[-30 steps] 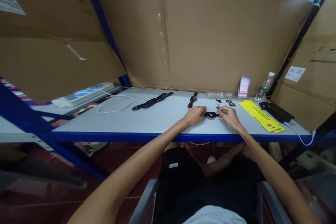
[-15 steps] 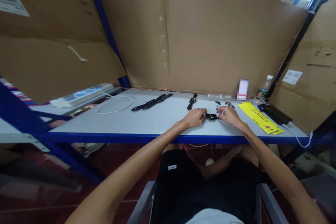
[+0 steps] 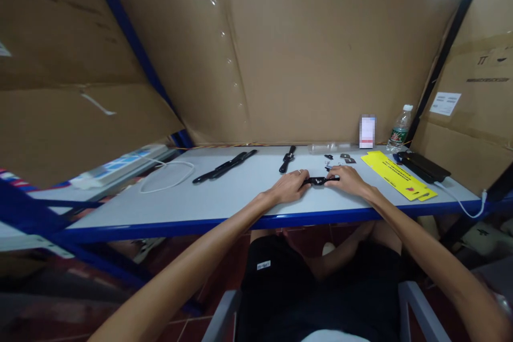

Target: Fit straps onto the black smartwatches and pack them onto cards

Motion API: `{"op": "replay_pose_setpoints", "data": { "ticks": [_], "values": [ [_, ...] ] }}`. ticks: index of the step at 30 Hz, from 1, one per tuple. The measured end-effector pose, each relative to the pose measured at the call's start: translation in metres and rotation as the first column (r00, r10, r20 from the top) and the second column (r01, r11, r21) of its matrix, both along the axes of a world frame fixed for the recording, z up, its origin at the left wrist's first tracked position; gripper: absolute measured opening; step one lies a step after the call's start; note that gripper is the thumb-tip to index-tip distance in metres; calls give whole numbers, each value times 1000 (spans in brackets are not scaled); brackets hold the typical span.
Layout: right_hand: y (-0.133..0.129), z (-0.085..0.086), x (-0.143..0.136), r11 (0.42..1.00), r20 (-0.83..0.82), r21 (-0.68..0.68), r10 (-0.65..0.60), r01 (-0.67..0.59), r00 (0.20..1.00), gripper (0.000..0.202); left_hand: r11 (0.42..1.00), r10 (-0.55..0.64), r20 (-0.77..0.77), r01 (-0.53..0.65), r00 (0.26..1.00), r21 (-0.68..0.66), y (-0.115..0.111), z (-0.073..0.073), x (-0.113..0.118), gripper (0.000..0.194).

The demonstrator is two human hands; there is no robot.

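Observation:
A black spokeshave (image 3: pixel 318 181) lies crosswise between my two hands near the front of the table. My left hand (image 3: pixel 289 186) is closed around its left handle. On the other side, my right hand (image 3: pixel 345 178) grips the right handle, whose tip shows past the fingers. Just beyond the right hand are small metal plates (image 3: pixel 348 158), a small black part (image 3: pixel 328 156) and some shiny little pieces (image 3: pixel 328 164) too small to name. Another black spokeshave (image 3: pixel 287 159) rests farther back, to the left of these parts.
More long black tools (image 3: pixel 224 166) lie at left, near a white cable (image 3: pixel 166 191). On the right are a yellow card (image 3: pixel 395 175), a black case (image 3: pixel 425 165), a water bottle (image 3: pixel 398 131) and an upright phone (image 3: pixel 367 131). Cardboard (image 3: pixel 296 53) walls the back.
The spokeshave has tilted between my hands, and my right hand's fingers now lie over its right handle. The camera view has shifted slightly to the right.

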State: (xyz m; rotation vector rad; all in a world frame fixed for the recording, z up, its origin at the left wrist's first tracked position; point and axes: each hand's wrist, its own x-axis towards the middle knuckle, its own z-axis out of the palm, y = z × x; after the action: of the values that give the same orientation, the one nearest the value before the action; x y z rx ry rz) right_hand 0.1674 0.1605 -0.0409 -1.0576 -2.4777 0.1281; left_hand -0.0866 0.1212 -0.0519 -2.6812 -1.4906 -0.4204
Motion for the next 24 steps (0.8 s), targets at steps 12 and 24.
{"op": "replay_pose_setpoints", "data": {
  "ticks": [12,24],
  "values": [
    [3,-5,-3,999,-114,-53,-20,14,993,6,999,-30,21,31,999,-25,0,-2,-6,27],
    [-3,-6,-2,998,-103,-26,-62,60,993,6,995,97,60,-96,993,-24,-3,-5,7,54]
  ]
}}
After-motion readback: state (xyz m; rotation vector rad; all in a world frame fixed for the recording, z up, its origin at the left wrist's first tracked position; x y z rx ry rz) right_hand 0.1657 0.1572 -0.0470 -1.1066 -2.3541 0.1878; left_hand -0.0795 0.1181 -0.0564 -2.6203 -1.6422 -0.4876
